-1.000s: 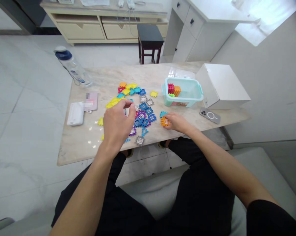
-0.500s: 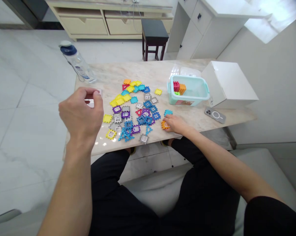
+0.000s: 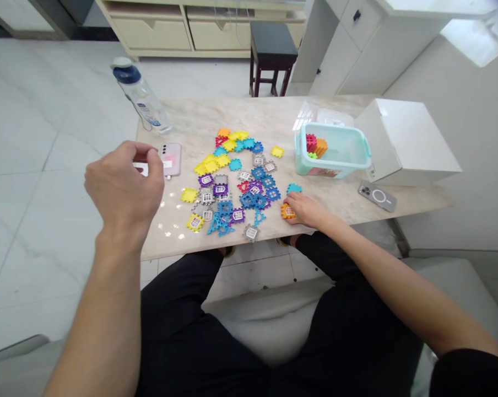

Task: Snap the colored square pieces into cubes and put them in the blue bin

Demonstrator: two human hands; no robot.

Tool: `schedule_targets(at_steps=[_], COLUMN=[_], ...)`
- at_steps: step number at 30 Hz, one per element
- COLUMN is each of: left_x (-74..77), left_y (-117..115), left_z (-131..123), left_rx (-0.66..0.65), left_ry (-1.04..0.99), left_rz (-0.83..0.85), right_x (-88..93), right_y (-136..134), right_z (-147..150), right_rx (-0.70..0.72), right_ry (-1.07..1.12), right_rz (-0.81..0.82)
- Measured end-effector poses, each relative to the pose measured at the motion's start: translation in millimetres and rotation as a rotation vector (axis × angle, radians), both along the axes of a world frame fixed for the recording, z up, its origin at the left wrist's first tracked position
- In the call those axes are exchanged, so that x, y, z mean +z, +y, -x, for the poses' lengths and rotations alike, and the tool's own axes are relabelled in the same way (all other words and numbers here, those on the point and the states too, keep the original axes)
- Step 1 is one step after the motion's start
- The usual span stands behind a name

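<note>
Raised over the left end of the table, my left hand (image 3: 125,184) has its fingers curled in toward the thumb. A bit of white and red shows through the gap; I cannot tell whether it is held or lies behind. My right hand (image 3: 307,209) rests at the near edge, fingers closed on an orange interlocking tile (image 3: 288,211) with a white window insert. Just beyond it lies a light blue tile (image 3: 294,188). Left of it spread loose tiles: yellow tiles (image 3: 210,164), blue tiles (image 3: 253,199), purple tiles (image 3: 237,215) and a grey tile (image 3: 251,232).
A mint tub (image 3: 335,166) holds red, orange and green pieces, with a white box (image 3: 418,138) beside it. A grey phone (image 3: 377,196) lies at right, a pink phone (image 3: 172,160) at left. A water bottle (image 3: 147,105) stands at the far left corner. Beyond is a stool (image 3: 272,44).
The view has shifted, so the table sits further right. My left hand has moved left, uncovering the pink phone. My right hand stays at the orange tile.
</note>
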State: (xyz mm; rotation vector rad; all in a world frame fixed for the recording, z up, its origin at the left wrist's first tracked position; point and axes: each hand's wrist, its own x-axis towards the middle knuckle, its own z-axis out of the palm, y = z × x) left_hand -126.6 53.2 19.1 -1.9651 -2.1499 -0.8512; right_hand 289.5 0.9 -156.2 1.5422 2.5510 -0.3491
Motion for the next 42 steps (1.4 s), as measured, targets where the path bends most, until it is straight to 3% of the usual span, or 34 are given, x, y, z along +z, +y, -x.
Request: schedule_targets(at_steps=[9,20,25,28,31,33,36,42], left_x=[-6.5,22.6,27.8,27.5,25.4,23.6,21.2,19.6], left_y=[-1.7,-33.0,-44.5,-46.4,-47.8,-49.4,-52.4,-63.2], left_z=[-8.5,-66.2,-106.0,-126.4,-143.1,-153.4,-168.0,-198.4], left_rx=[-0.053,-0.148,-0.272,-0.333,-0.403,-0.459,-0.540,-0.630], left_ry=[0.033,0.007,0.001,0.055,0.126,0.160,0.196,0.185], left_rz=[0.042,-0.002,0.003,0.029,0.064,0.065,0.052,0.135], right_x=[14.7,43.4,88.0,118.8,136.0,136.4,122.6,80.4], right_y=[3.8,12.3,28.3,62.0,109.6,140.3,173.3,190.0], right_z=[8.1,7.0,-43.2,-90.8,-131.3,-147.2,-154.6,-150.8], right_rx=[-0.061,-0.136,-0.192,-0.244,-0.277,-0.298,-0.326,-0.284], right_ry=[-0.072,-0.030,0.115,0.101,0.008,-0.048,-0.134,-0.270], right_rz=[0.102,0.094,-0.023,-0.124,-0.195,-0.202,-0.173,-0.221])
